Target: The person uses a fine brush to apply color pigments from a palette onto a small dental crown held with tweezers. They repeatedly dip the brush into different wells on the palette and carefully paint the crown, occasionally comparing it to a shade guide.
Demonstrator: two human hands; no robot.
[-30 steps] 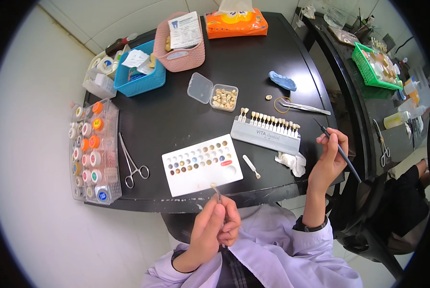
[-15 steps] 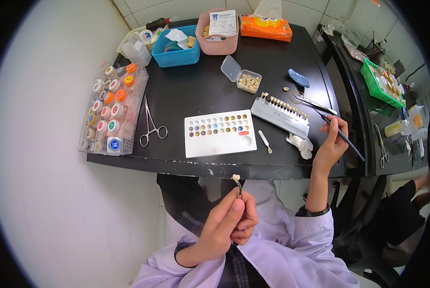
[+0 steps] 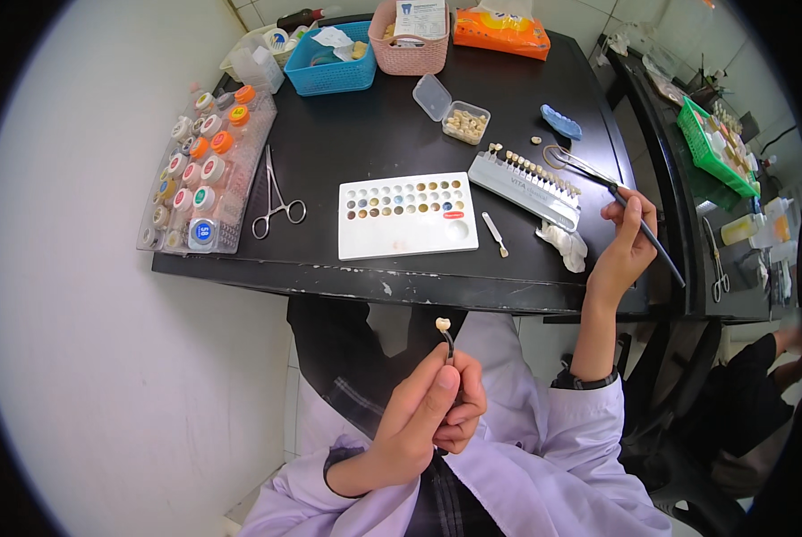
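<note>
"Two things are being held up, aren't they? What is happening on the left?"

"The left hand [image 3: 423,413] is gripping a slim curved holder [image 3: 450,347], and a small tooth-shaped crown [image 3: 443,324] is sitting at its upper tip. From this view the crown is showing just below the near edge of the desk [image 3: 329,134]."

"How are the fingers [image 3: 441,387] standing there?"

"They are pinching the holder, with the thumb lying along it and no gap showing."

"And the right?"

"The right hand [image 3: 627,231] is pinching a dark pen-like tool [image 3: 659,249] between thumb and fingers, its handle slanting down to the right. Its tip is overlapping the tweezers [image 3: 577,161], and I cannot tell whether they are touching."

"What is lying between the hands?"

"A white palette [image 3: 365,243] is holding rows of coloured dabs [image 3: 435,185], and a small white stick [image 3: 494,233] is lying just to its right. Beyond that, a grey shade guide [image 3: 517,186] is carrying a row of tooth-coloured tabs [image 3: 528,166], with a crumpled tissue [image 3: 563,247] lying by its near side."

"And around those?"

"Scissor-handled forceps [image 3: 278,208] are lying left of the palette, near a clear rack [image 3: 251,170] that is holding capped jars [image 3: 212,168]. Farther back, an open clear box [image 3: 459,134] is holding more small tooth shapes [image 3: 466,122], and a blue moulded piece [image 3: 561,123] is lying to its right."
</note>
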